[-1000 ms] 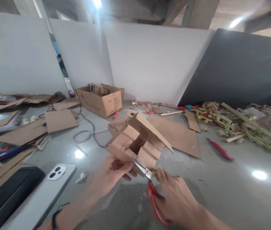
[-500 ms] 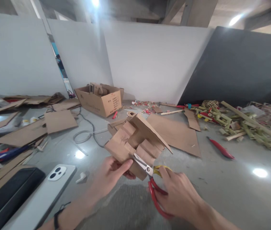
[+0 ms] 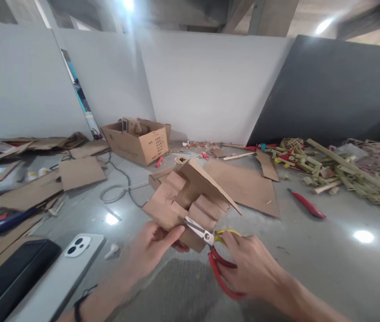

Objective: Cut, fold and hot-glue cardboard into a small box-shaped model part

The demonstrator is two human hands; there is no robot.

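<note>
In the middle of the head view a folded brown cardboard piece [image 3: 203, 212] is held up and tilted, with flaps and a stepped cut-out. My left hand [image 3: 163, 243] pinches its lower left edge, thumb on top. A pair of scissors [image 3: 206, 237], with one yellow and one red handle, is gripped in my right hand [image 3: 243, 261]. The blades lie against the lower flap of the cardboard, pointing up and left. Whether cardboard sits between the blades is hard to make out.
An open cardboard box [image 3: 136, 141] stands by the white panel. A flat cardboard sheet [image 3: 243, 183] lies behind the held piece. At right are a red-handled tool [image 3: 307, 205] and a bamboo pile [image 3: 337, 170]. A white phone [image 3: 62, 277] and black case [image 3: 18, 277] lie front left.
The camera view has shifted slightly, moving the background a little left. Both hands keep their grips. The scissors stay at the same flap, with the red handle slightly lower right.
</note>
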